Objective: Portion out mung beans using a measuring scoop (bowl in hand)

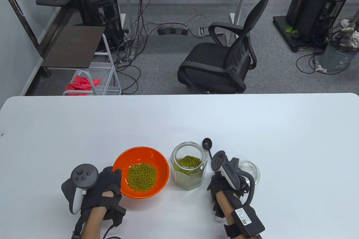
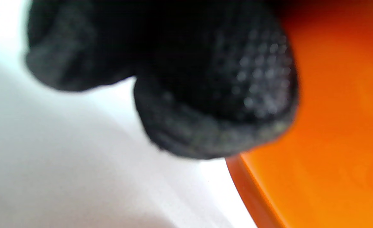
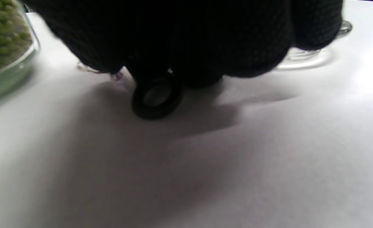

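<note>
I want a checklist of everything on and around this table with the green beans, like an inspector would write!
Surface: white table.
Job's things: orange bowl with mung beans; open glass jar part full of beans; black measuring scoop, head up beyond the right hand.
Clutter: glass lid beside the right hand.
Hands: left hand grips the bowl's rim; right hand holds the scoop's handle, its ring end poking out below the fingers.
Cables: many on the floor, by a power strip.
Surroundings: office chair, wire cart, bin.
</note>
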The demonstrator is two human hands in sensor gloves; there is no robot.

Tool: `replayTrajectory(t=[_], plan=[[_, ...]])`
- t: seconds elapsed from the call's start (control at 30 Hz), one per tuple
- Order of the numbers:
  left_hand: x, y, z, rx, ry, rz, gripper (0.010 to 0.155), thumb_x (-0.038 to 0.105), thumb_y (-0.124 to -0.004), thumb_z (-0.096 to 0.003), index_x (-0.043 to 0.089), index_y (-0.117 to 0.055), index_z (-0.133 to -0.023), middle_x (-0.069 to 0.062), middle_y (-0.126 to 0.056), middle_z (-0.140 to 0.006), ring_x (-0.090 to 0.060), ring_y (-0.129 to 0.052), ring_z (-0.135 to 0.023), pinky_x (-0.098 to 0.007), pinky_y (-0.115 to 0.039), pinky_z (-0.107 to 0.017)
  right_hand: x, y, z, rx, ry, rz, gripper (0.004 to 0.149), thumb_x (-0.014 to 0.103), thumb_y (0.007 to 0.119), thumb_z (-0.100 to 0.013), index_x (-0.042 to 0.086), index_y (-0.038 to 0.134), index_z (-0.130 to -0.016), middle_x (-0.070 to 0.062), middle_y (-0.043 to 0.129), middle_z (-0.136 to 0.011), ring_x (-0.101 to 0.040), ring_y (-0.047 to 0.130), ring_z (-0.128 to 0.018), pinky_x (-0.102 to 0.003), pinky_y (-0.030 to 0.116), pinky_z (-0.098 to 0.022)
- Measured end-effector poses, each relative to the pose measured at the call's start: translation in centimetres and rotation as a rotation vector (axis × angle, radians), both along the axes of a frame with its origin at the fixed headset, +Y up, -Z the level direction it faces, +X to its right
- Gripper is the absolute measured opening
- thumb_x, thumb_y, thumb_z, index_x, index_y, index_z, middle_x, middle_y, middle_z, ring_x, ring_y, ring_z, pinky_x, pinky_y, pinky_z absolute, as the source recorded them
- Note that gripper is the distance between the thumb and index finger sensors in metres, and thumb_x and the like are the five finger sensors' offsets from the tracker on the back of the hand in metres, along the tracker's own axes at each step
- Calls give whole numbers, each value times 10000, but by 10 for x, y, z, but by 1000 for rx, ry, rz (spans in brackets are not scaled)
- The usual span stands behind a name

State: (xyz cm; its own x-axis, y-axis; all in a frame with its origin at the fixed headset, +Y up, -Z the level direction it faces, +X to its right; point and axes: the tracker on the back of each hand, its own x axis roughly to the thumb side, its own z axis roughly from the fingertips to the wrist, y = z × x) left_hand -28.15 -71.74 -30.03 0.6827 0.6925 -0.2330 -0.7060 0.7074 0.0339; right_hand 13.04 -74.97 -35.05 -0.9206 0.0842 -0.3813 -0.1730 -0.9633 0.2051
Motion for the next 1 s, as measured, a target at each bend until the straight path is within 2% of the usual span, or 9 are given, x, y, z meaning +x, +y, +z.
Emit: replayTrajectory(t=[0.2, 0.37, 0.57, 0.7, 1.0], plan=[[0, -3, -1, -15, -4, 8, 532, 492, -712, -528, 98, -792, -876, 70, -1013, -404, 0, -1088, -60, -185, -957, -62, 1, 2, 0, -17, 0, -18, 447, 362, 901, -426, 125, 890, -805, -179, 931, -708, -257, 964, -388, -588, 739, -475], [0, -3, -1, -22, 1, 2, 534, 492, -712, -527, 97, -791, -877, 69, -1013, -404, -2, -1089, -61, -185, -957, -62, 8, 16, 2, 19, -28, -83, 514, 391, 883, -433, 127, 835, -872, -208, 879, -792, -309, 947, -499, -620, 698, -514], [0, -3, -1, -29, 12, -5, 533, 488, -715, -526, 95, -790, -879, 65, -1014, -409, -7, -1092, -65, -189, -958, -65, 16, 41, 9, 146, -34, -152, 545, 398, 870, -439, 136, 794, -911, -219, 802, -901, -390, 892, -683, -674, 611, -584], [-1, -4, -1, -46, 14, -22, 534, 482, -710, -526, 92, -781, -885, 60, -1013, -420, -11, -1093, -74, -190, -959, -71, 20, 52, 22, 265, 28, -194, 588, 404, 859, -438, 142, 747, -953, -219, 717, -988, -442, 801, -832, -720, 494, -650], [-1, -9, -2, -86, 36, -38, 538, 471, -704, -524, 79, -770, -887, 54, -1013, -430, -17, -1098, -80, -195, -960, -74, 46, 48, 46, 488, 98, -212, 721, 476, 854, -405, 177, 634, -1024, -196, 535, -1095, -482, 570, -1013, -753, 326, -678]])
